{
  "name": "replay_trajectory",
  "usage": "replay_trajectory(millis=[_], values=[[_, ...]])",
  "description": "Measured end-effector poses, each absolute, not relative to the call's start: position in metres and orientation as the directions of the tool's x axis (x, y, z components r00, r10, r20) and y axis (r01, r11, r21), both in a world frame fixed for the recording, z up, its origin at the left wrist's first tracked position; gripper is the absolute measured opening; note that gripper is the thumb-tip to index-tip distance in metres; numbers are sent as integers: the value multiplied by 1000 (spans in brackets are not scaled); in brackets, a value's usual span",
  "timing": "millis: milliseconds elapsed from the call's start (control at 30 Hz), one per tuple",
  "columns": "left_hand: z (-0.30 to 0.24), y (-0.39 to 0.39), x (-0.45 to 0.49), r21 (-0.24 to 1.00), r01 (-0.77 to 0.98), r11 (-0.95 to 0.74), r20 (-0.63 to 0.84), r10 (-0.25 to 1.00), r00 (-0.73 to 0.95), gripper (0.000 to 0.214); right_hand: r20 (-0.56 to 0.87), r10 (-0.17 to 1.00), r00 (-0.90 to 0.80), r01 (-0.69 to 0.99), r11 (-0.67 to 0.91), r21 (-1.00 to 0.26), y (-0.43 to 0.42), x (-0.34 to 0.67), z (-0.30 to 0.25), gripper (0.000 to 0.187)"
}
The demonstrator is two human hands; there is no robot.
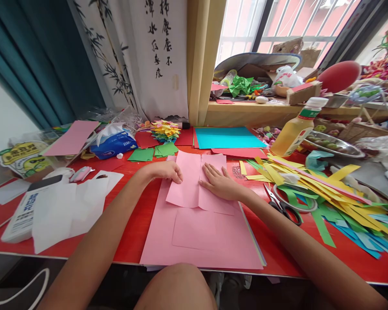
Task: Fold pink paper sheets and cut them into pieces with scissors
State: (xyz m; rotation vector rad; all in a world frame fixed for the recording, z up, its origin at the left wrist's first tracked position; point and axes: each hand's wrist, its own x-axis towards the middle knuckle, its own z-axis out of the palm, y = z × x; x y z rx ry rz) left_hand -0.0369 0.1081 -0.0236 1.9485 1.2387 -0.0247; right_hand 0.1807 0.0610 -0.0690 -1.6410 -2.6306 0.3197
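At the near edge of the red table (129, 245) lies a stack of large pink sheets (203, 257). To its right, black-handled scissors (277, 204) lie with blades apart, beside yellow strips (339, 196). On the stack's far part sits a creased pink sheet (187, 191), its fold running away from the person. The right hand (220, 181) is open and flat on its right half, grasping nothing. The left hand (168, 171) is curled at its left edge; whether it pinches the paper cannot be determined. Beyond are green squares (141, 155) and a blue sheet (229, 137).
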Motion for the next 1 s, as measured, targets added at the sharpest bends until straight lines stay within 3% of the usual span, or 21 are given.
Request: replay_trajectory(millis=[767, 1000], values=[[-19, 102, -34, 571, 801, -178, -464, 735, 494, 13, -71, 891, -449, 883, 430, -187, 64, 182, -73, 79], [-24, 108, -41, 613, 775, -153, -310, 855, 415, 21, -135, 880, -455, 877, 417, -239, 55, 181, -62, 87]])
